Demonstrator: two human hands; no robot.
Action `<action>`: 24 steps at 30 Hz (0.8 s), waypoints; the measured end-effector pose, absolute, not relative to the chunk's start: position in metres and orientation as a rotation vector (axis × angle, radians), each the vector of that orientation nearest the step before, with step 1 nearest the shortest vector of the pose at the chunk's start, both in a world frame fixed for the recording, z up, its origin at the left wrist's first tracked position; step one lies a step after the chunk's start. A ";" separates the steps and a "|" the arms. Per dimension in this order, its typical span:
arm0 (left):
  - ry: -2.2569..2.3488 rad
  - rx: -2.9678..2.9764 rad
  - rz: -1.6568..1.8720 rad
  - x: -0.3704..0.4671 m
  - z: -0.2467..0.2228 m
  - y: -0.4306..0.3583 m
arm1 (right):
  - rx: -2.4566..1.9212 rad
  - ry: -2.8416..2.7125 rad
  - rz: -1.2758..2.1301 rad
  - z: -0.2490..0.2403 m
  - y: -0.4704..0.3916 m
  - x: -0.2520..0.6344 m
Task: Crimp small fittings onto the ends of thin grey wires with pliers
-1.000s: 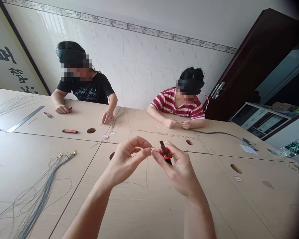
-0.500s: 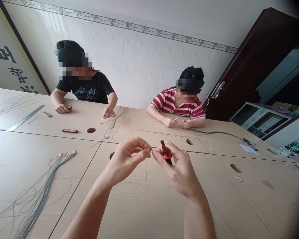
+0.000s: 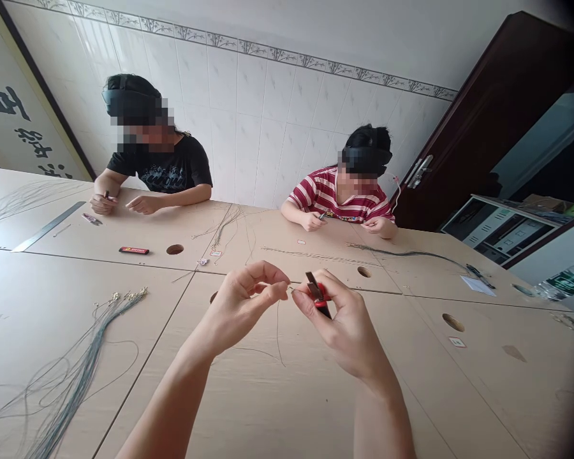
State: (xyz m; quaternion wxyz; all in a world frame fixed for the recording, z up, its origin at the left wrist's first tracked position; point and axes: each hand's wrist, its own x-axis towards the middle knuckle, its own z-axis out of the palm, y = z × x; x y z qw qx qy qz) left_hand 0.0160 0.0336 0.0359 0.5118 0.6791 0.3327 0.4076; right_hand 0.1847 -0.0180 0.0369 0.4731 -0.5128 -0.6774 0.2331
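Above the table, my left hand (image 3: 249, 306) is closed, pinching a thin cord (image 3: 278, 331) between thumb and forefinger. The cord hangs below the fingertips and its lower part curves along the tabletop. My right hand (image 3: 342, 325) is closed around a small red-and-black tool (image 3: 319, 296) with dark flat metal at its upper end; its exact kind is unclear. That hand's thumb and forefinger also meet at a tiny piece by the cord, facing my left fingertips. A narrow gap lies between the two hands, and the tiny piece is too small to name.
A bundle of grey-green cords (image 3: 93, 357) with small metal ends lies at left on the table (image 3: 249, 414). Beyond are a metal ruler (image 3: 50, 226), a red-and-black object (image 3: 134, 250) and round holes. Two co-workers (image 3: 160, 159) sit opposite. A plastic bottle (image 3: 567, 280) stands far right.
My hands have barely shifted; their fingertips are slightly farther apart. The co-worker at left has drawn a hand back from the cords towards the other hand. The right co-worker's hands have moved apart.
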 end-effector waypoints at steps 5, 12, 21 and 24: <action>0.835 1.715 1.045 0.014 0.033 0.035 | -1.247 -1.701 0.515 0.037 -0.019 0.184; 0.889 1.696 1.002 0.016 0.035 0.034 | -1.275 -1.759 0.495 0.038 -0.018 0.181; 0.903 1.672 1.008 0.016 0.035 0.034 | -1.281 -1.777 0.495 0.038 -0.017 0.182; 0.937 1.669 1.040 0.015 0.036 0.033 | -1.281 -1.777 0.502 0.037 -0.018 0.182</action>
